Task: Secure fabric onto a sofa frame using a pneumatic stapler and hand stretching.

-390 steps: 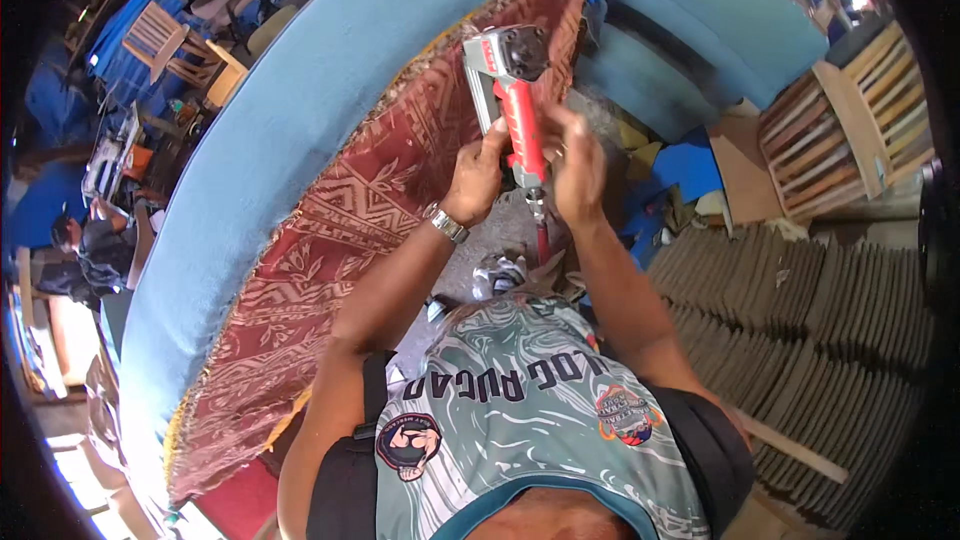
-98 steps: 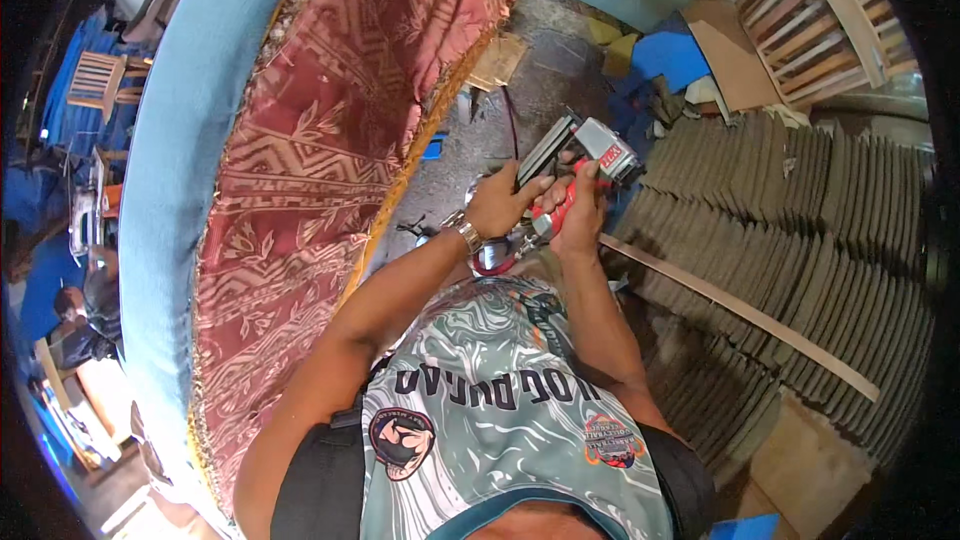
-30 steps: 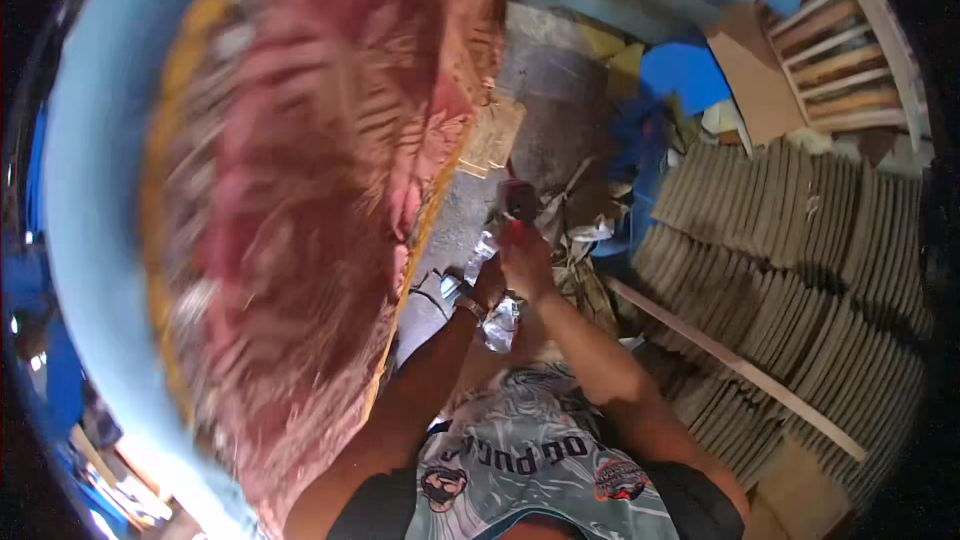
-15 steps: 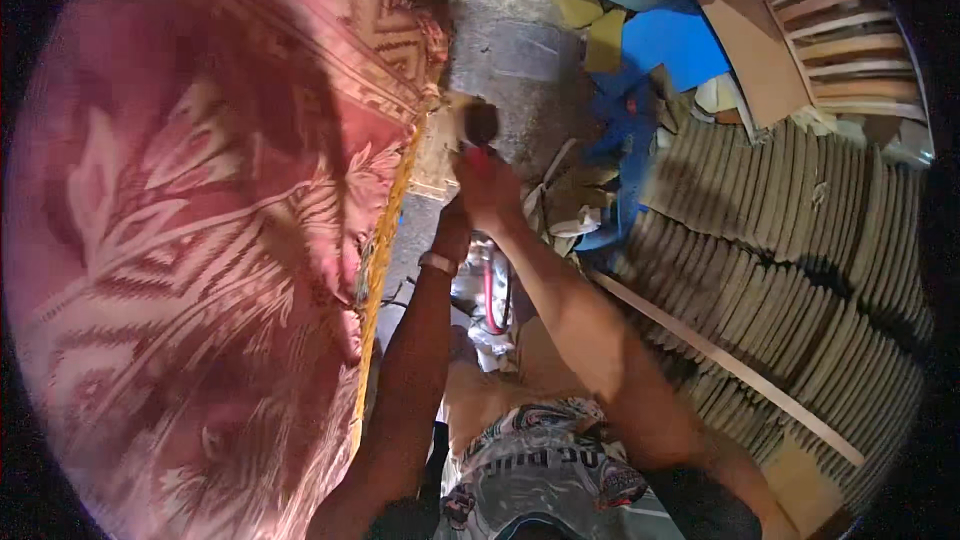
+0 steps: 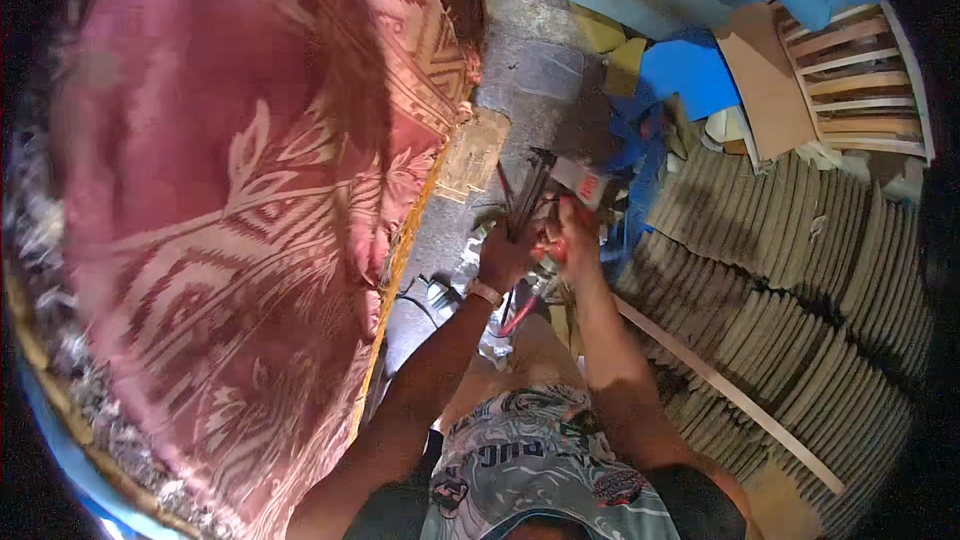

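Both of my hands are together over the floor in the middle. My left hand (image 5: 508,255) is closed round a long dark metal part of a tool that looks like a staple gun (image 5: 530,198). My right hand (image 5: 577,245) is closed on the same tool's red part, just to the right. A red hose (image 5: 520,316) curves below the hands, toward my legs. Just beyond the right hand is a small pale box-like piece (image 5: 575,178) with red marks; whether it is held, I cannot tell. My fingers partly hide the tool.
Left of my arms stands a large piece covered in red patterned fabric (image 5: 230,280), with a yellow edging. Stacked ribbed grey-brown pieces (image 5: 780,270) fill the right, a wooden strip (image 5: 735,395) lying along them. A wooden block (image 5: 474,155) and a blue sheet (image 5: 690,75) lie farther off.
My hands, earlier joined farther forward and close to the fabric edge, have moved back and to the right and come apart somewhat. The tool's long dark part now shows between them.
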Tool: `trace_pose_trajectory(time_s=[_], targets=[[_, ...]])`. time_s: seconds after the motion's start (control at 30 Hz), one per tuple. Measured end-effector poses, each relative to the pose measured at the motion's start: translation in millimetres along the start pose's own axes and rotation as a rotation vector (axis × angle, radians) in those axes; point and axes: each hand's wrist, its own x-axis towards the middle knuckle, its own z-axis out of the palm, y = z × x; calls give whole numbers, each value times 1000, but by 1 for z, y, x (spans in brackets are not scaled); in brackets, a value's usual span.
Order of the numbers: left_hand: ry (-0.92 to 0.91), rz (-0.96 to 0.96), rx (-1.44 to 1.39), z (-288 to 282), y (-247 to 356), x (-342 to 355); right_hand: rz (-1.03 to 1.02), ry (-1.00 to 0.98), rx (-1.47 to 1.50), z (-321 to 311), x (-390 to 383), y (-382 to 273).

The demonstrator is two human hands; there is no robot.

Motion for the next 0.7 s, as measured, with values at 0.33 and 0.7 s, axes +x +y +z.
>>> trace_pose_trajectory(time_s=[0.33, 0.7], targets=[[81, -131, 228, 23, 31, -29, 17, 47, -114, 12, -28, -32], [153, 78, 866, 7, 35, -67, 159, 48, 162, -17, -12, 15]])
